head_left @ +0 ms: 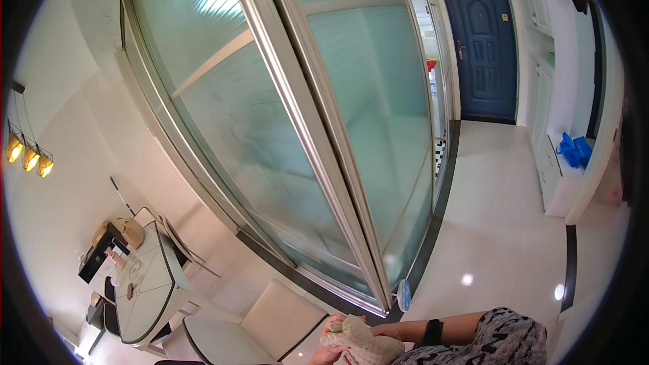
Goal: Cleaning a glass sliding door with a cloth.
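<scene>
At the lower edge of the head view I hold a bunched cream-coloured cloth (365,342), soft and thick with a textured surface. My left hand (330,350) has its fingers closed round the cloth's left side. From the right comes my right forearm, with a black band at the wrist and a patterned grey and black sleeve. My right hand (385,330) is against the far side of the cloth, and the fabric covers most of its fingers. The cloth's lower part runs out of the picture.
Frosted glass sliding doors (365,115) with metal frames stand ahead. A white chair (280,318) is close on the left, before a dining table (145,297) with several items. To the right, a tiled hallway leads to a blue door (478,47); a blue bag (573,150) lies on a cabinet.
</scene>
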